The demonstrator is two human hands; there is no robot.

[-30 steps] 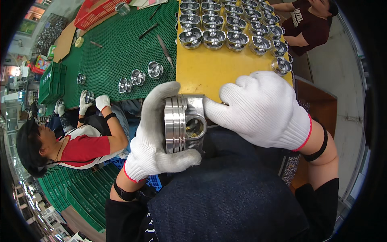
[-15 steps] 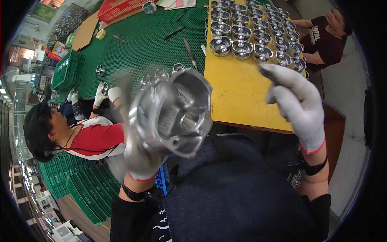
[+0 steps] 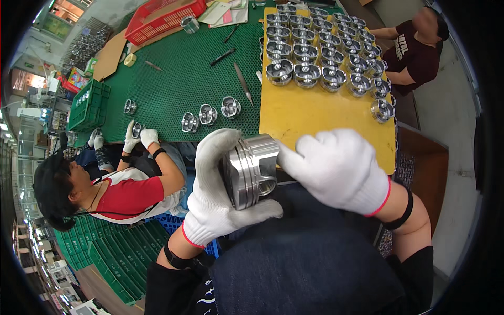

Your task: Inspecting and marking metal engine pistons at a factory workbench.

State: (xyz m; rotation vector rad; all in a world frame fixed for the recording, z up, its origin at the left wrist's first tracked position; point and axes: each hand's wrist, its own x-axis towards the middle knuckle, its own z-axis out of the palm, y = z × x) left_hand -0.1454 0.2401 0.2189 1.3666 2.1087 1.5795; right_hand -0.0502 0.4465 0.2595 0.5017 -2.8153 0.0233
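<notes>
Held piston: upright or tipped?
Tipped on its side: the piston has its grooved end toward the left hand, plain end toward the right hand.

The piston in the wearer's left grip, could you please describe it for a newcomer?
Find the yellow tabletop, then the white-gloved left grip by its near left corner. That grip holds the silvery piston, tipped on its side in the air, unlike the standing pistons in rows on the tabletop.

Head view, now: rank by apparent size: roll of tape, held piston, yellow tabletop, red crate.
1. Yellow tabletop
2. Held piston and red crate: unranked, the piston being much nearer the camera
3. Roll of tape
</notes>
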